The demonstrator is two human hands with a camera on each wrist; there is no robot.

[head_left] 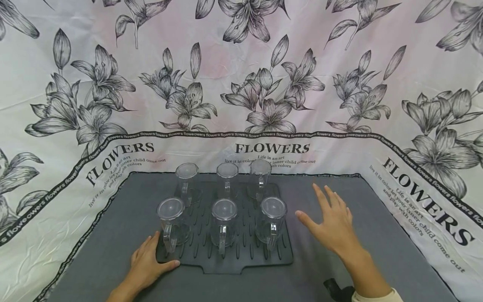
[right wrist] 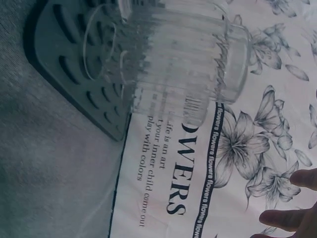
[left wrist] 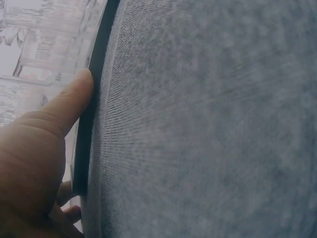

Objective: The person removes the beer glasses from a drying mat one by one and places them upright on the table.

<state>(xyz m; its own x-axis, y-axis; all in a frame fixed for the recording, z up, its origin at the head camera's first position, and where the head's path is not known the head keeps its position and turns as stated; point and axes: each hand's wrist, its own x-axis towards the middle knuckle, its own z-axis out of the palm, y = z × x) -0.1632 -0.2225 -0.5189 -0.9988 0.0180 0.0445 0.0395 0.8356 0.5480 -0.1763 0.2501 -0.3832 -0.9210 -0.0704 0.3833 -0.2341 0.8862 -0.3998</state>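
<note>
Clear glass mugs stand upside down in two rows of three on a dark ridged drying mat [head_left: 245, 251]. My left hand [head_left: 145, 260] rests at the mat's front left corner, beside the front left mug [head_left: 171, 209]. In the left wrist view its thumb [left wrist: 74, 101] lies against the mat's dark edge, with other fingertips partly hidden beyond it. My right hand [head_left: 333, 226] hovers right of the mat with fingers spread, holding nothing. The front right mug [head_left: 272, 209] is nearest to it. Mugs [right wrist: 173, 49] overlap one another in the right wrist view.
A grey cloth [head_left: 377, 235] covers the table under the mat. White fabric [head_left: 211, 105] printed with flowers and lettering rises behind and along both sides. A small black object [head_left: 333, 289] shows by the right wrist at the front.
</note>
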